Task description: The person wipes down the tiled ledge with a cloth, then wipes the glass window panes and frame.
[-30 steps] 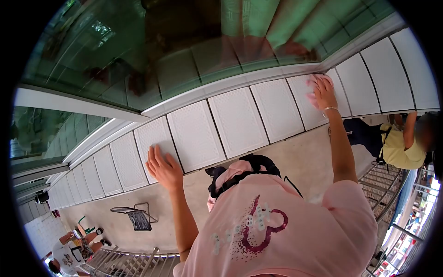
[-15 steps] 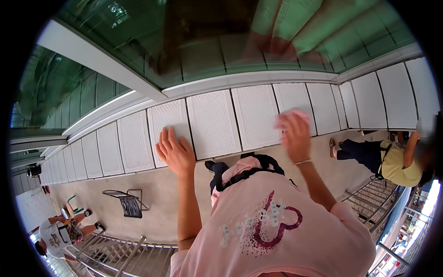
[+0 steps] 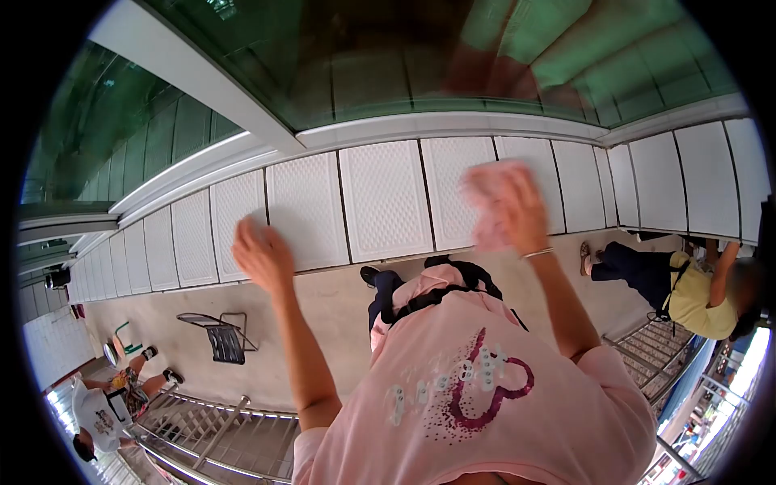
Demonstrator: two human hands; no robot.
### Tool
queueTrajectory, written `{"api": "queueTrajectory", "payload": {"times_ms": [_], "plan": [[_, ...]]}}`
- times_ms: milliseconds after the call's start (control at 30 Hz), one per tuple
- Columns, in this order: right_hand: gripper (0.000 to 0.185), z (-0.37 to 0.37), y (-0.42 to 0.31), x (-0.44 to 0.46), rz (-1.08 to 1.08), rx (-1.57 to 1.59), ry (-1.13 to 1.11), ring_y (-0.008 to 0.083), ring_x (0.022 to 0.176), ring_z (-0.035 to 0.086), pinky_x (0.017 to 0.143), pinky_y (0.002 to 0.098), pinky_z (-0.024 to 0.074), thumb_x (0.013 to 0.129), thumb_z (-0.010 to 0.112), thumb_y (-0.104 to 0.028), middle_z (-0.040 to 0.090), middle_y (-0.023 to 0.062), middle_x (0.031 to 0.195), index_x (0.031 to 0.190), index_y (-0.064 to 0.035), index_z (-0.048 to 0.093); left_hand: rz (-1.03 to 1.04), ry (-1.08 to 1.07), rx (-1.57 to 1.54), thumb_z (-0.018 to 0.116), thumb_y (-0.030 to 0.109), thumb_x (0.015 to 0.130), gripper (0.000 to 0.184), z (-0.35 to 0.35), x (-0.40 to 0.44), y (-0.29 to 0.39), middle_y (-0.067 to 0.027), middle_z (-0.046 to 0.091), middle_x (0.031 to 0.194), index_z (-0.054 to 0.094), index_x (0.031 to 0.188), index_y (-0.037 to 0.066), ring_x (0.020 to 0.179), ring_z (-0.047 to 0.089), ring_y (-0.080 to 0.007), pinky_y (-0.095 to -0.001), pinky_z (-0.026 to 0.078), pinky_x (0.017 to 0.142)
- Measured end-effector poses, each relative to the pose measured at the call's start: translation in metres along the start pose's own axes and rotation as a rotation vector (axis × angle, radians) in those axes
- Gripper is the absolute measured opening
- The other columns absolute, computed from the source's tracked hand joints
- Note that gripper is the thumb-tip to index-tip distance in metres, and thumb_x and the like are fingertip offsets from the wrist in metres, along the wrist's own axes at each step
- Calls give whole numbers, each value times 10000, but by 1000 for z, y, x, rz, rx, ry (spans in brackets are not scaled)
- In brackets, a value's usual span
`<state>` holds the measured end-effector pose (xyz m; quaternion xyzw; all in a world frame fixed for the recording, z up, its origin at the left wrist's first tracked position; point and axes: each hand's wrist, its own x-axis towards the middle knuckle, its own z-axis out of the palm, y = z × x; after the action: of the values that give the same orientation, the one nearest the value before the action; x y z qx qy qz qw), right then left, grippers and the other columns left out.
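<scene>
A white tiled window ledge (image 3: 386,202) runs across in front of me. At its front edge, my left hand (image 3: 267,255) rests on the tiles, empty, with its fingers stretched out and slightly blurred. Farther right, my right hand (image 3: 524,214) is closed on a pink cloth (image 3: 487,194) over the tiles. The cloth hangs loosely to the left of the fingers, smeared by motion, and part of it reaches down past the ledge's front edge. A thin bracelet (image 3: 537,253) circles my right wrist.
Behind the ledge stand green-tinted window panes (image 3: 364,65) in a white frame (image 3: 202,73). A folding chair (image 3: 222,335) stands on the floor at left, near a metal railing (image 3: 218,436). One person (image 3: 105,412) is at lower left, another in yellow (image 3: 699,295) at right.
My left hand has moved left along the ledge. The pink cloth, bunched under my right hand before, now hangs out more widely to its left. The view has shifted slightly.
</scene>
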<state>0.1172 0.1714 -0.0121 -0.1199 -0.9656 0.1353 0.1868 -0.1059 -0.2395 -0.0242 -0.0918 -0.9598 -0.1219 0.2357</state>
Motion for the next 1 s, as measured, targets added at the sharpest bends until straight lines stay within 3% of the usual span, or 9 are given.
{"api": "queueTrajectory", "payload": {"times_ms": [67,200,300,333,400,567,633,800,1000], "plan": [[470,-15,57,-11,79,-274,56,442,1317,444,1112,491,373,933,558,-216,489,204,1399,1365,-32,540,-68,53,169,586,277,959,458,9,4,-43,-161,566,1378,555,1350,42,1271,517,-344,-475,363,1094],[535,1,91,-26,148,-177,55,451,1375,373,1171,497,309,956,522,-220,430,224,1457,1452,-25,472,-74,56,244,534,350,995,508,15,1,-59,-175,532,1428,522,1402,45,1323,486,-331,-468,347,1102],[527,9,16,16,-48,-44,-44,433,1389,356,1180,485,299,948,505,-169,419,214,1462,1449,-16,444,-118,15,231,507,368,1008,521,9,-1,-51,-178,513,1452,507,1420,48,1343,470,-325,-468,326,1114],[514,24,-10,27,-48,50,-69,416,1364,387,1182,497,297,929,522,-166,437,203,1436,1415,-11,464,-188,-69,195,454,428,1022,569,9,-1,-54,-137,425,1535,446,1485,98,1418,375,-305,-450,241,1176],[519,36,-69,55,-248,125,-64,395,1353,415,1183,502,298,899,569,-208,456,188,1428,1376,-14,499,-197,-64,193,457,424,1020,566,5,-1,-51,-133,430,1532,447,1484,99,1416,377,-305,-450,242,1175],[534,84,-154,97,-534,117,-132,354,1439,350,1242,458,207,947,522,-324,424,213,1511,1390,-26,517,-162,4,183,515,388,992,528,4,-2,-40,-144,507,1467,511,1423,83,1364,450,-303,-470,299,1136],[561,94,-178,98,-590,193,-137,350,1446,353,1241,449,224,925,580,-288,427,201,1517,1413,-21,504,-171,4,172,520,394,987,530,6,-1,-40,-140,508,1466,515,1420,89,1364,451,-299,-467,294,1141],[530,75,-187,54,-578,383,-193,347,1415,391,1211,449,282,898,611,-289,452,181,1498,1367,-48,549,-213,-24,145,508,401,990,540,-4,-5,-46,-133,491,1484,502,1432,90,1383,431,-294,-470,275,1160],[574,11,-92,24,-273,192,-300,377,1410,399,1166,454,339,844,660,-165,424,184,1522,1390,-43,532,-216,-38,157,496,407,995,548,-5,-2,-62,-138,473,1498,488,1443,91,1398,411,-300,-478,268,1167]]}}
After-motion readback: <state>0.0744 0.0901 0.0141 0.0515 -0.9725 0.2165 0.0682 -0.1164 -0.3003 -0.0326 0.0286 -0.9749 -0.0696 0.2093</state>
